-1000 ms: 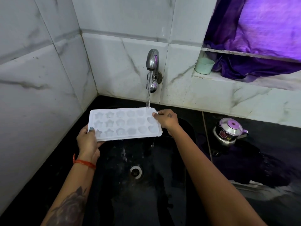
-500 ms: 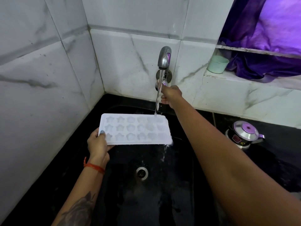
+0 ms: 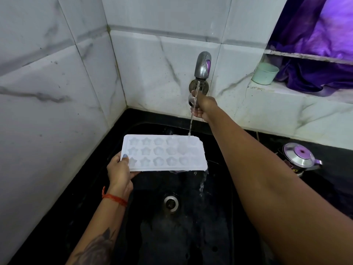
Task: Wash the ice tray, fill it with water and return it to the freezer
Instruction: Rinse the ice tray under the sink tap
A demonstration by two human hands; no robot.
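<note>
A white ice tray (image 3: 164,153) with star and round cells hangs level over the black sink (image 3: 191,236). My left hand (image 3: 119,172) grips its left end, thumb on top. A thin stream of water falls from the steel tap (image 3: 202,66) onto the tray's far right corner and spills off the right end into the sink. My right hand (image 3: 203,107) reaches to the tap's handle under the spout, fingers curled around it; the handle is mostly hidden by the hand.
White marble-look tiles close in the left and back. A round drain (image 3: 171,203) sits mid-sink. On the black counter at right stands a small steel kettle (image 3: 299,159). A pale green cup (image 3: 265,73) and purple cloth (image 3: 315,77) occupy the ledge at back right.
My right hand left the tray's right end and went up to the tap handle. The stream has thinned. My left hand alone now holds the tray.
</note>
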